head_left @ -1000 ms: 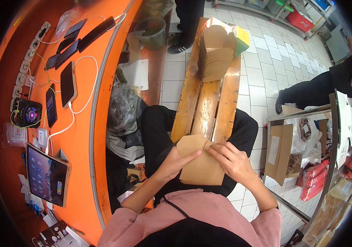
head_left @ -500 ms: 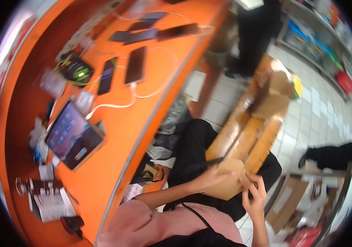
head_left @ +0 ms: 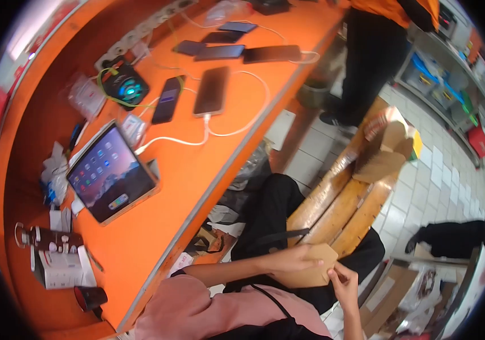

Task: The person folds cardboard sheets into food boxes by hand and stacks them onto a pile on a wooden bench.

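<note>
Over my lap I hold a piece of folded brown cardboard (head_left: 313, 273), with angled corners like a small paper box. My left hand (head_left: 292, 259) grips its far left side, thumb lying across the top face. At the right edge, my right hand (head_left: 344, 281) pinches the cardboard between thumb and fingers. Part of its underside is hidden. Just beyond it is the slatted wooden bench (head_left: 324, 218), where an open carton (head_left: 392, 127) with similar brown cardboard pieces stands at the far end.
The orange counter (head_left: 140, 238) on my left carries a tablet (head_left: 112, 173), several phones (head_left: 212, 90) with white cables and a dark bottle (head_left: 55, 239). A person in dark trousers (head_left: 370, 62) stands ahead. Shelves (head_left: 435, 79) and a low rack of cartons (head_left: 392, 292) line the right.
My view has shifted and sharpened. My right hand has closed in on the cardboard's right edge, and the cardboard is tilted flatter. Its hold by my left hand continues.
</note>
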Demonstrator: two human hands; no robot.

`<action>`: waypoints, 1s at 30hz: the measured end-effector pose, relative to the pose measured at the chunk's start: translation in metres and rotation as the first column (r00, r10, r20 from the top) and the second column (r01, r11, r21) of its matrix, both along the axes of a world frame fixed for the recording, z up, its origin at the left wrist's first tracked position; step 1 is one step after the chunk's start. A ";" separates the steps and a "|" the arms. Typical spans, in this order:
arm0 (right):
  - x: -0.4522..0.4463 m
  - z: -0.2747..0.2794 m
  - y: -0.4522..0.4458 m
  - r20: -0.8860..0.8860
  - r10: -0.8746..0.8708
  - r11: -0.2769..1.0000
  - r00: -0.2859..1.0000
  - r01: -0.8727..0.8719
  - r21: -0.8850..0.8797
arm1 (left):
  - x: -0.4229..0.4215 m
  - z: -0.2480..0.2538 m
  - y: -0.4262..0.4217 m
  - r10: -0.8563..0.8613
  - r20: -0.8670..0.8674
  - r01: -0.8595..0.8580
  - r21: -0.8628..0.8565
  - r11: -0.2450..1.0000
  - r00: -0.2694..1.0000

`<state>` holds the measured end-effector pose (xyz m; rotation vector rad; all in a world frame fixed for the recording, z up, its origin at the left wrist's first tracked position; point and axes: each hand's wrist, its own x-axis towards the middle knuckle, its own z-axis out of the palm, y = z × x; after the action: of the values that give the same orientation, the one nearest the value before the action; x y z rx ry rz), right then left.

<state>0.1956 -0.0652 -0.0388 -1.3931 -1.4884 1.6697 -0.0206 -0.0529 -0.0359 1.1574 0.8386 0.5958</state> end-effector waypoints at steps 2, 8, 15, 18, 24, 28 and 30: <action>0.003 0.008 0.009 -0.154 0.051 0.998 0.987 -0.056 -0.028 | -0.003 0.010 0.011 0.068 0.068 -0.065 -0.046 0.997 0.995; 0.018 0.016 0.038 -0.204 -0.047 0.996 0.978 0.031 -0.082 | -0.007 0.016 0.056 0.243 0.477 0.023 -0.485 0.874 0.845; 0.031 0.028 0.062 0.023 -0.266 0.958 0.964 0.261 0.116 | -0.003 0.005 0.039 -0.051 0.111 0.038 0.116 0.993 0.993; 0.009 0.050 0.055 0.391 -0.487 0.572 0.781 -0.053 0.819 | 0.011 0.014 0.035 0.158 0.033 -0.161 0.113 0.980 0.987; -0.022 0.050 0.042 0.292 -0.245 0.679 0.925 -0.052 0.732 | 0.014 0.013 0.035 0.243 -0.090 -0.220 0.211 0.953 0.966; -0.026 0.028 0.032 0.181 -0.209 0.739 0.961 0.034 0.673 | 0.018 0.011 0.032 0.288 -0.204 -0.200 0.366 0.909 0.936; -0.023 0.020 0.030 0.171 -0.235 0.701 0.957 0.045 0.712 | 0.020 0.005 0.028 0.284 -0.238 -0.194 0.339 0.920 0.929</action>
<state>0.1730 -0.0356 -0.0191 -1.2427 -1.8309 0.6824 -0.0007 -0.0245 -0.0312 1.4613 1.1762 0.7988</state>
